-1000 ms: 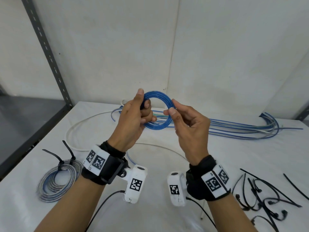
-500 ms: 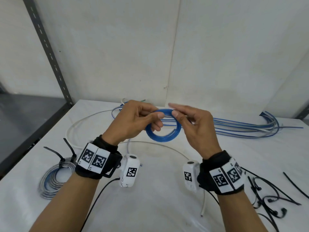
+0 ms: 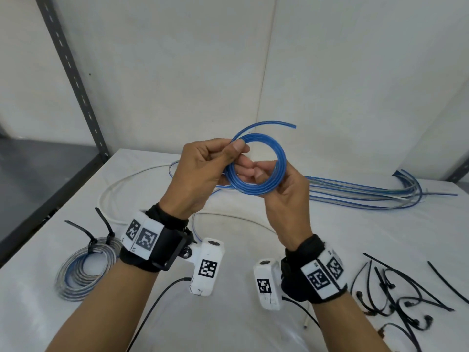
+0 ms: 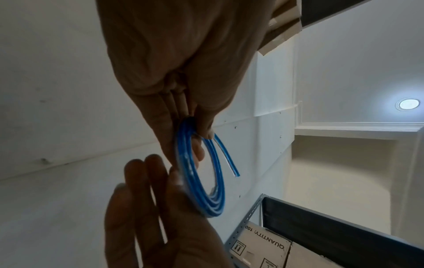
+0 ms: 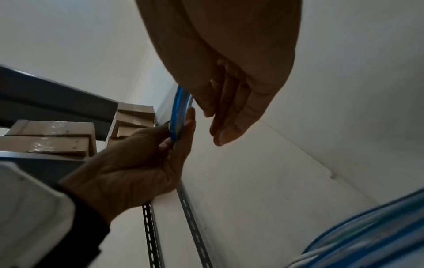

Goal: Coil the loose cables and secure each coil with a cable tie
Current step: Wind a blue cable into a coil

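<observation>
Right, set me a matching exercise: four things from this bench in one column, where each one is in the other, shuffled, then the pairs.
Things:
1. blue coil
2. tied coil
3. loose ties
4. long cables

Places:
A. on the table, near right
B. held up between the left hand and right hand
C. stretched along the back of the table
D. on the table, near left

Pairs: 1-B, 2-D, 3-A, 4-C

blue coil [image 3: 256,189], black ties [image 3: 396,298], white table [image 3: 380,237]
</observation>
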Demonstrator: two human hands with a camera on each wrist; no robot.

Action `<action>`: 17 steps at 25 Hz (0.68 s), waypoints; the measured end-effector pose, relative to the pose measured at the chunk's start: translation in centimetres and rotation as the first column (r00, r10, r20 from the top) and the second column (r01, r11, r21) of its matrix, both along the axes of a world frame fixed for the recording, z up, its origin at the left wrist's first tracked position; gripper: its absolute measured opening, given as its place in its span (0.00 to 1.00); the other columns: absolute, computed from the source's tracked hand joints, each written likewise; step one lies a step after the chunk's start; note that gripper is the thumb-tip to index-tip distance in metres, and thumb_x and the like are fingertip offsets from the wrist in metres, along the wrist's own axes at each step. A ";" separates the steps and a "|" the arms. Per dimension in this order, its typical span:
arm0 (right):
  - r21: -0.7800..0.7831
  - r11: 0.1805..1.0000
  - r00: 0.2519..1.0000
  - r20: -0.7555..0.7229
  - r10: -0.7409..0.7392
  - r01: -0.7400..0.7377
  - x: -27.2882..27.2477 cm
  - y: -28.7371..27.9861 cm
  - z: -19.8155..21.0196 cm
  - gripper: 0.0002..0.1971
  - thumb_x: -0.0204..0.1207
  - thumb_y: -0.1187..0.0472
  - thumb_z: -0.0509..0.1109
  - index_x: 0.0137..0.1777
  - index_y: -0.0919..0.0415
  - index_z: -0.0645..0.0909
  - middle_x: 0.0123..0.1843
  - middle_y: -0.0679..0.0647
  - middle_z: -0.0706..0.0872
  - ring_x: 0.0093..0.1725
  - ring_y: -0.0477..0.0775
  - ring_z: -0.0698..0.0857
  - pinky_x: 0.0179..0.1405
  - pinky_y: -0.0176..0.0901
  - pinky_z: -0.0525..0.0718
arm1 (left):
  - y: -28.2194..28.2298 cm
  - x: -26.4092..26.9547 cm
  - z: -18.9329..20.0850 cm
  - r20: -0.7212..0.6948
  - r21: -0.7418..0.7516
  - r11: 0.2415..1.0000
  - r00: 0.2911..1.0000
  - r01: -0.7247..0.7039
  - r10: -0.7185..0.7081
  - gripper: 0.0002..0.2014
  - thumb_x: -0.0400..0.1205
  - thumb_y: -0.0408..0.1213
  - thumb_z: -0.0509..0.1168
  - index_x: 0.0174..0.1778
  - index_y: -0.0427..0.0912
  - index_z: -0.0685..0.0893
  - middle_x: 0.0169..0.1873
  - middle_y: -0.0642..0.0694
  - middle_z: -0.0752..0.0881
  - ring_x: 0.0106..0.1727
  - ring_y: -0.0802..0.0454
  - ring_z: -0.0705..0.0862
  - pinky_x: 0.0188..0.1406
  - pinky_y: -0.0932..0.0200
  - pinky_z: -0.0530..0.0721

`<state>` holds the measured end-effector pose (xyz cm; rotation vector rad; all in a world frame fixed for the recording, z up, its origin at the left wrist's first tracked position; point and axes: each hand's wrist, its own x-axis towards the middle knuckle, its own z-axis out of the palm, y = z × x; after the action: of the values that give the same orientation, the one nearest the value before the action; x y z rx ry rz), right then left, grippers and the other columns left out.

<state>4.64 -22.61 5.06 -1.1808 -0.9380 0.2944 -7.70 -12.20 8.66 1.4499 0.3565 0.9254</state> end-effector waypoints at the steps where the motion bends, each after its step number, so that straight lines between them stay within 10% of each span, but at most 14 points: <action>1: -0.007 1.000 0.999 -0.041 -0.010 0.010 0.1 0.1 0.1 0.06 0.85 0.70 0.68 0.58 0.67 0.84 0.50 0.61 0.93 0.48 0.56 0.93 0.45 0.48 0.90 | 0.1 -0.1 0.0 -0.001 0.009 1.000 1.000 -0.011 0.011 0.10 0.87 0.35 0.65 0.52 0.33 0.90 0.36 0.41 0.92 0.36 0.47 0.92 0.38 0.54 0.92; 4: 0.078 0.994 0.974 -0.219 -0.054 0.073 1.5 -0.4 1.3 0.11 0.88 0.60 0.66 0.66 0.63 0.81 0.53 0.62 0.92 0.52 0.60 0.93 0.45 0.49 0.90 | 1.1 -0.6 -0.3 -0.053 0.094 0.993 0.995 -0.075 0.081 0.08 0.86 0.34 0.69 0.50 0.33 0.91 0.37 0.36 0.92 0.36 0.44 0.91 0.42 0.51 0.92; 9: 0.051 0.987 0.983 0.092 -0.156 0.152 2.6 -1.0 1.2 0.08 0.79 0.60 0.77 0.55 0.60 0.91 0.48 0.51 0.94 0.50 0.54 0.91 0.53 0.53 0.91 | 0.5 0.0 -1.0 -0.168 0.237 0.971 0.984 -0.016 0.057 0.08 0.84 0.33 0.71 0.50 0.31 0.92 0.36 0.36 0.93 0.36 0.45 0.92 0.43 0.54 0.91; 17: -0.001 0.994 0.987 0.123 -0.107 0.108 2.2 -0.5 0.3 0.05 0.81 0.62 0.75 0.52 0.59 0.91 0.49 0.49 0.94 0.51 0.49 0.91 0.50 0.37 0.88 | 0.8 -0.4 -0.7 -0.134 0.094 0.996 0.991 0.002 0.010 0.08 0.85 0.33 0.70 0.50 0.31 0.90 0.38 0.35 0.93 0.37 0.43 0.92 0.39 0.54 0.91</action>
<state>6.85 -23.15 5.35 -1.2631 -0.9768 0.1395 -8.14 -11.38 8.00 1.6028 0.4205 0.8591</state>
